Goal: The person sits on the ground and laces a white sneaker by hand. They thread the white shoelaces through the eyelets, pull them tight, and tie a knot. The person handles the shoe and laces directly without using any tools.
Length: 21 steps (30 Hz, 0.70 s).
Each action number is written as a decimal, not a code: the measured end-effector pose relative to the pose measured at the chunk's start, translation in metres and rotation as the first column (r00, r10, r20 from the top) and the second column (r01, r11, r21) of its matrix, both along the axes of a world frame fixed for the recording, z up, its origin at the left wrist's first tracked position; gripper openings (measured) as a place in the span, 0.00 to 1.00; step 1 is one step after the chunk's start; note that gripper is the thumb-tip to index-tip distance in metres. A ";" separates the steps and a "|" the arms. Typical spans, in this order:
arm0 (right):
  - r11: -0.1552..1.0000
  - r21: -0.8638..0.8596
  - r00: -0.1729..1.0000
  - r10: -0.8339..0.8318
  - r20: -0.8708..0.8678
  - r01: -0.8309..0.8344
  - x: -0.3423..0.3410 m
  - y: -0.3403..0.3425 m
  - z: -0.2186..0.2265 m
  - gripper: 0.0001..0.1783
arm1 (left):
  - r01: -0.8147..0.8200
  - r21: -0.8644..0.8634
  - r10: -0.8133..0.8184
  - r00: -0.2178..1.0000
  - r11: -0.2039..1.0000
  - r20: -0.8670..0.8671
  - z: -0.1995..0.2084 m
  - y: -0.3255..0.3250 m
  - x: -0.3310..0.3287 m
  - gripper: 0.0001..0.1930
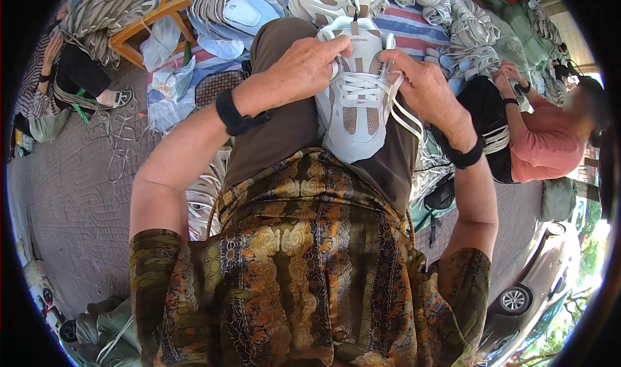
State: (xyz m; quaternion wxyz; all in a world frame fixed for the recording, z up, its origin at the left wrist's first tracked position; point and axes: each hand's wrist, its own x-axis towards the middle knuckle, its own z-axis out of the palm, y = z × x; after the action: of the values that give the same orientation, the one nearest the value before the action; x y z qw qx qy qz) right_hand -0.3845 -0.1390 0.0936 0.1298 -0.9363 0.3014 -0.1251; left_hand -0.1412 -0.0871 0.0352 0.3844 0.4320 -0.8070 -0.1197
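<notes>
A white and beige sneaker [354, 137] rests on my lap over brown trousers, its toe pointing toward me. White shoelace [362, 87] crosses the lower part of its tongue, and a loose length hangs down on the right side. At the upper left eyelets, my left hand [304, 66] is closed, thumb and fingers pinched at the shoe's edge where lace shows; its fingertips are partly hidden. My right hand [428, 88] pinches the lace by the right eyelets. Both wrists wear black bands.
Stacked shoe uppers [242, 8] and bundled pale pieces [475, 37] lie on a striped sheet [411, 27] ahead. A wooden chair [145, 27] and plastic bags [171, 85] stand left. One person [546, 134] sits right, another [74, 72] far left. A car [537, 283] is behind right.
</notes>
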 end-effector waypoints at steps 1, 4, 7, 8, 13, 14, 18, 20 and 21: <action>0.995 -0.063 0.997 0.079 -0.014 -0.080 0.000 -0.002 0.011 0.17 | 0.012 -0.055 -0.009 0.999 0.998 0.054 0.002 0.002 0.002 0.17; 0.935 -0.270 0.973 0.216 -0.083 -0.231 -0.011 -0.014 0.027 0.19 | 0.049 -0.177 -0.004 0.969 0.983 0.247 0.015 0.011 0.010 0.15; 0.918 -0.348 0.981 0.171 -0.089 -0.191 -0.005 -0.021 0.056 0.19 | 0.080 -0.291 0.054 0.903 0.953 0.427 0.028 0.010 0.017 0.13; 0.911 -0.353 0.976 0.212 -0.038 -0.212 0.000 -0.018 0.055 0.19 | 0.123 -0.377 0.063 0.893 0.918 0.445 0.032 0.005 0.018 0.13; 0.807 -0.373 0.872 0.326 -0.366 -0.458 0.019 -0.016 0.042 0.19 | 0.248 -0.323 -0.101 0.906 0.913 0.411 0.032 -0.013 0.013 0.13; 0.794 -0.361 0.847 0.335 -0.413 -0.489 0.021 -0.018 0.045 0.19 | 0.266 -0.301 -0.122 0.898 0.916 0.423 0.036 -0.015 0.015 0.12; 0.745 -0.312 0.788 0.445 -0.425 -0.590 0.020 -0.031 0.038 0.17 | 0.341 -0.179 -0.217 0.845 0.923 0.489 0.040 -0.025 0.020 0.10; 0.734 -0.284 0.772 0.492 -0.403 -0.617 0.017 -0.040 0.027 0.15 | 0.358 -0.144 -0.230 0.810 0.922 0.540 0.041 -0.026 0.017 0.10; 0.728 -0.270 0.763 0.515 -0.391 -0.630 0.015 -0.043 0.024 0.14 | 0.366 -0.127 -0.236 0.791 0.922 0.565 0.042 -0.026 0.015 0.10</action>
State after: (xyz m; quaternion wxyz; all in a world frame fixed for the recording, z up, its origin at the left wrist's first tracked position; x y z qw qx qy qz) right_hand -0.3692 -0.1818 0.1174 -0.0700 -0.9973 -0.0211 0.0030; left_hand -0.1257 -0.1136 0.0767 0.1650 0.2656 -0.9490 0.0405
